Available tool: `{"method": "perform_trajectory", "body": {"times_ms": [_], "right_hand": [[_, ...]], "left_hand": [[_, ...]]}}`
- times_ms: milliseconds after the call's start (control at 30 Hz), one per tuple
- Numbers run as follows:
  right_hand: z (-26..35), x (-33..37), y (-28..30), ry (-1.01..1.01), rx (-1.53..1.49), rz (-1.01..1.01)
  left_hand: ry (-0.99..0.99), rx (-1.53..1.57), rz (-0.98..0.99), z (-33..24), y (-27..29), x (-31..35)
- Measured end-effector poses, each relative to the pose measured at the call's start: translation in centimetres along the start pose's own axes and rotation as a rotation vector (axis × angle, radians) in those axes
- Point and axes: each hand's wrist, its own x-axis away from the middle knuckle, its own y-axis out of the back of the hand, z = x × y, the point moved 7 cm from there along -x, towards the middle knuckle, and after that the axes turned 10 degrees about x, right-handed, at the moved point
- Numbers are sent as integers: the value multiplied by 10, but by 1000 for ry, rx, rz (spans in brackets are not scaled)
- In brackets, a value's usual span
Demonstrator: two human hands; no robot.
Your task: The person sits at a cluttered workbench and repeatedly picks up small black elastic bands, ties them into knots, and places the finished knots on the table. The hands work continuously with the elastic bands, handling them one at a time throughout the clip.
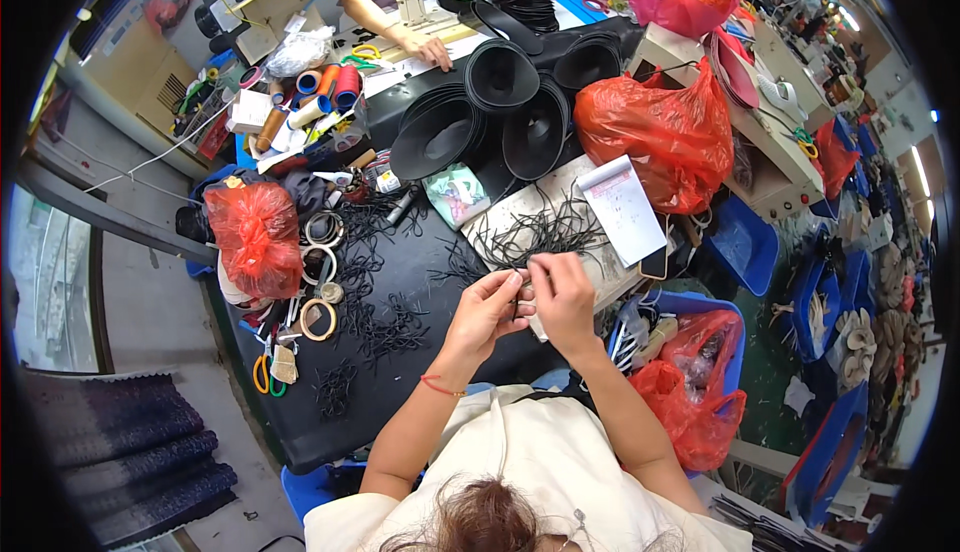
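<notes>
L hand [485, 317] & R hand [568, 297]: fingers narrow, prob pinching 1 of the thin blk cords [540, 232]; look v light, soft, bendy, best held nr ends

Black cord [516, 305] in the left hand [487, 316] mostly covered by fingers — ends not traceable. Right hand [563, 302] shows its back; palm hidden, can't tell what its fingertips pinch. Notepad [622, 214] writing too small to read; it partly covers a flat dark-faced thing [655, 261]. Contents of orange-red bag [655, 130] hidden by creased plastic. Co-worker [365, 2] cut off at top edge, partly behind the sewing machine [407, 0]. Far-right piles [880, 352] — too blurred to sort.
</notes>
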Motion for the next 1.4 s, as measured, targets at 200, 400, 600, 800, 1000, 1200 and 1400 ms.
{"method": "perform_trajectory", "body": {"times_ms": [200, 400, 600, 800, 1000, 1200, 1400], "right_hand": [[7, 17, -2, 16, 70, 163], [10, 19, 2, 22, 49, 224], [7, 21, 2, -41, -121, 309], [11, 13, 16, 121, -20, 236], [19, 14, 6, 172, -78, 254], [20, 11, 8, 188, -108, 267], [19, 8, 11, 209, -111, 300]], "left_hand": [[-62, 68, -20, 6, 17, -4], [-54, 66, -14, 9, 14, 0], [-125, 178, -13, 5, 15, 1], [-38, 129, 41, -6, 19, 1], [11, -64, 68, -5, 11, 7], [17, -139, 110, -5, 7, 10], [-100, -181, 115, -9, 9, 8]]}}
